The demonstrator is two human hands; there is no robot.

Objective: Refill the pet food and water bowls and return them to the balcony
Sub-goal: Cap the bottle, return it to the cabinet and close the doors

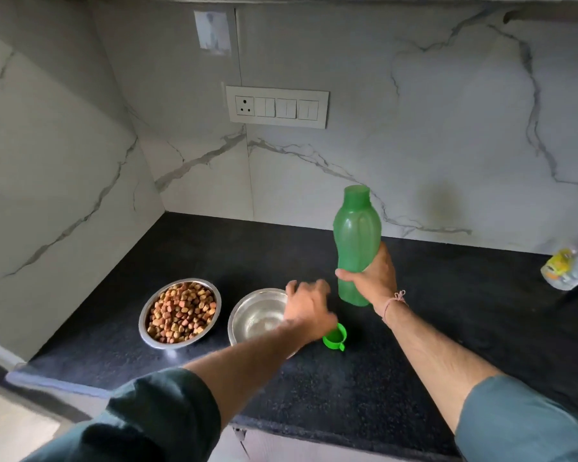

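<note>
Nearest, two forearms in rolled dark-green sleeves reach over the speckled black countertop (397,371). The left hand (309,311) hovers above the right rim of the water bowl (256,316), fingers loosely spread and gripping nothing; it is motion-blurred. Just right of its wrist, the green cap (335,337) lies on the counter, off the bottle. The right hand (371,278) is wrapped around the lower body of the green bottle (356,245), held upright, mouth open, its base apparently just clear of the counter.

Judgement: the step in hand is filling the water bowl. To do it well, tilt the bottle slowly over the bowl's centre, steady the rim with the free hand, and stop short of the brim so it carries without slopping.

The water bowl is polished steel, round and shallow; whether it holds water cannot be told. Beside it to the left, apart, the food bowl (180,313), also steel, is heaped with brown and tan kibble. The bottle is translucent, ribbed plastic. Farther back stand the white veined marble wall (414,128) and a switch plate (277,107).
</note>
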